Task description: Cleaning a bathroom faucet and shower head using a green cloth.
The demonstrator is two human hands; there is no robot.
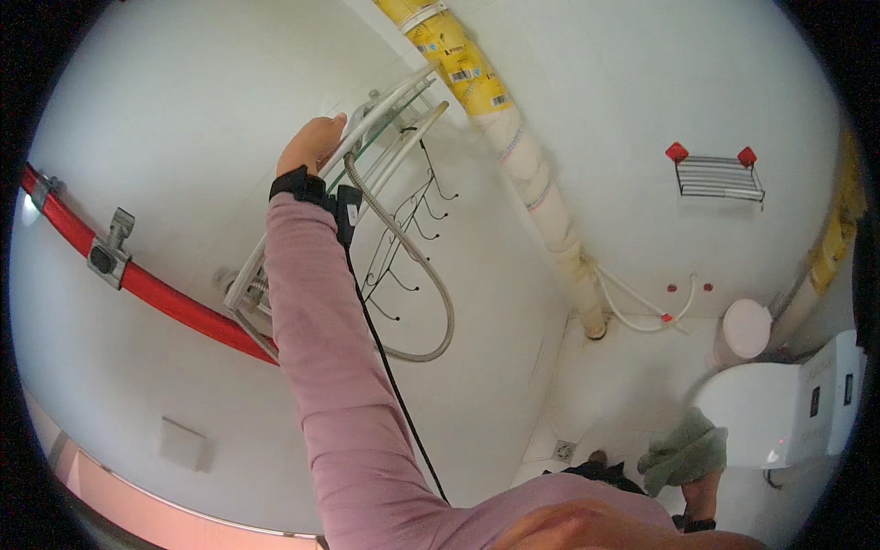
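Note:
My left hand (313, 143) is raised at the outer white rail of a wall shelf (392, 96) with a glass plate. Its thumb points up beside the rail, and the other fingers are mostly hidden, so its grip is unclear. A black strap with a small box and cable circles that wrist. A metal shower hose (450, 313) hangs in a loop from the shelf. Below the shelf hangs a black wire rack with hooks (392, 237). At the lower right, my right hand (701, 496) holds a bunched green cloth (687, 450), which covers its fingers.
A wrapped pipe (526, 158) runs down the corner. A red pipe (172, 299) with a metal bracket crosses the left wall. At right are a wire rack (718, 177), a lidded pink bin (746, 330) and a white toilet (749, 405). A drain (564, 451) is in the floor.

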